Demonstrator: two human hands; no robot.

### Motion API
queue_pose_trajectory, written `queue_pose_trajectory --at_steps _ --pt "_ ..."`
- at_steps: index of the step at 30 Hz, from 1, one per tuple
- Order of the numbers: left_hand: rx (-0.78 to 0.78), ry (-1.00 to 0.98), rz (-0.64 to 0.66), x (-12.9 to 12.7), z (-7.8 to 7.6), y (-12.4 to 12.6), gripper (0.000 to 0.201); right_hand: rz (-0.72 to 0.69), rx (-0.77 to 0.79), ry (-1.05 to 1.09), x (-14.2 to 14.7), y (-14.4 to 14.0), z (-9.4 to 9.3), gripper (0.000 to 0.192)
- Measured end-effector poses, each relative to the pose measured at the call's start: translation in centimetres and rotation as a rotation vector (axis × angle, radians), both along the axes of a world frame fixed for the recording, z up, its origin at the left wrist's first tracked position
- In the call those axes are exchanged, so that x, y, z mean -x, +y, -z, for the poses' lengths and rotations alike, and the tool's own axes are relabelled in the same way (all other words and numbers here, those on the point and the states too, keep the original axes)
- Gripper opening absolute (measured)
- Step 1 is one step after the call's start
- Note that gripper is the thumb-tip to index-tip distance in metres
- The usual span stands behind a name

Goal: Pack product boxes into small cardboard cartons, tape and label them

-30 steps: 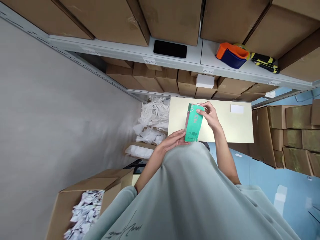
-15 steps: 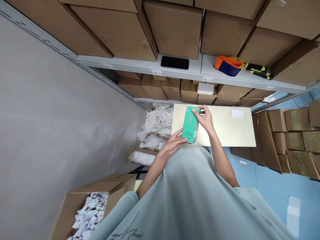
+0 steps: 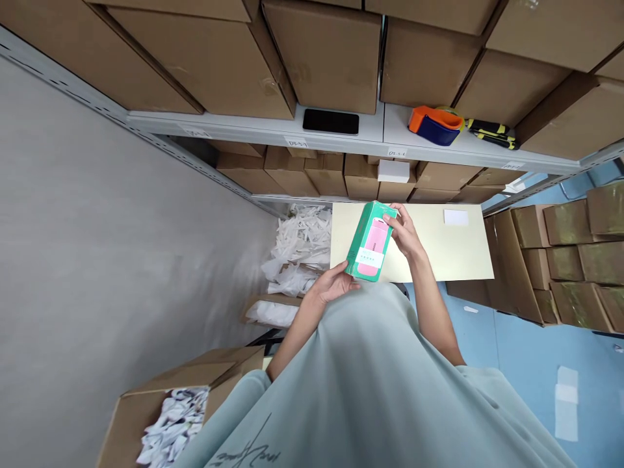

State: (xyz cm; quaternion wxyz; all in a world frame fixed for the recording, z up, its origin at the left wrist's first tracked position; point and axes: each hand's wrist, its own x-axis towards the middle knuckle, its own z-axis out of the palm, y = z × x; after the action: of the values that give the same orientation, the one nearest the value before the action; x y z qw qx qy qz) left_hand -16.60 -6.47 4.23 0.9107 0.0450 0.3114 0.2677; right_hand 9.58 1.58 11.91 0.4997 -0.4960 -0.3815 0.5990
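Between both hands is a small green product box (image 3: 374, 246), tilted, showing a pink item pictured on its front and a white label band. My left hand (image 3: 335, 284) grips its lower left corner, thumb on the near side and fingers underneath. At the upper right edge, my right hand (image 3: 404, 229) is closed on the box with the thumb across its front. The box is held above the left part of a pale yellow tabletop (image 3: 433, 250). A white card or paper stack (image 3: 455, 217) lies on that top, to the right of my right hand.
A metal shelf (image 3: 253, 128) with cardboard boxes (image 3: 322, 58) stands ahead. It bears a black phone (image 3: 331, 121), an orange and blue tape dispenser (image 3: 435, 125) and black-yellow cutters (image 3: 492, 133). White scraps (image 3: 302, 237) lie left; an open carton (image 3: 131, 416) sits lower left.
The box has been turned in my hands from its green text side to the side with the pink picture. Both hands still hold it, and the view has shifted slightly.
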Motion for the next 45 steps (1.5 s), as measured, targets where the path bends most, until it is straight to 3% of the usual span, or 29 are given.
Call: queue_pose_trajectory --at_steps 3,8,13,17,24,29,34,40,45 --pt "-0.036 0.121 0.05 -0.7 -1.2 0.5 0.04 0.089 -0.041 -0.144 0.2 0.3 -0.1 0.064" --pt "-0.166 0.294 -0.084 -2.0 -2.7 1.1 0.049 0.144 -0.139 -0.389 0.4 0.7 0.1 0.052" --pt "-0.202 0.461 -0.142 -2.5 -2.8 1.0 0.079 0.152 -0.145 -0.447 1.3 0.9 0.9 0.048" --pt "-0.191 0.46 -0.195 -2.0 -2.6 0.9 0.075 0.097 -0.138 -0.39 0.9 1.1 0.6 0.057" --pt "-0.129 0.258 -0.093 0.0 -1.6 1.2 0.047 -0.067 -0.068 -0.139 -0.5 1.5 0.8 0.075" --pt "-0.18 0.246 -0.073 0.2 -1.7 1.2 0.068 -0.074 -0.049 -0.155 0.9 1.9 1.3 0.071" --pt "-0.353 0.464 -0.146 -0.5 -2.3 1.6 0.095 -0.007 -0.048 -0.292 2.1 2.5 1.8 0.065" --pt "-0.314 0.528 -0.173 -0.1 -1.9 1.8 0.096 -0.013 0.0 -0.265 2.5 2.6 1.8 0.067" --pt "-0.211 0.385 -0.156 0.9 -1.3 1.6 0.084 -0.097 0.02 -0.163 2.0 2.4 1.0 0.072"
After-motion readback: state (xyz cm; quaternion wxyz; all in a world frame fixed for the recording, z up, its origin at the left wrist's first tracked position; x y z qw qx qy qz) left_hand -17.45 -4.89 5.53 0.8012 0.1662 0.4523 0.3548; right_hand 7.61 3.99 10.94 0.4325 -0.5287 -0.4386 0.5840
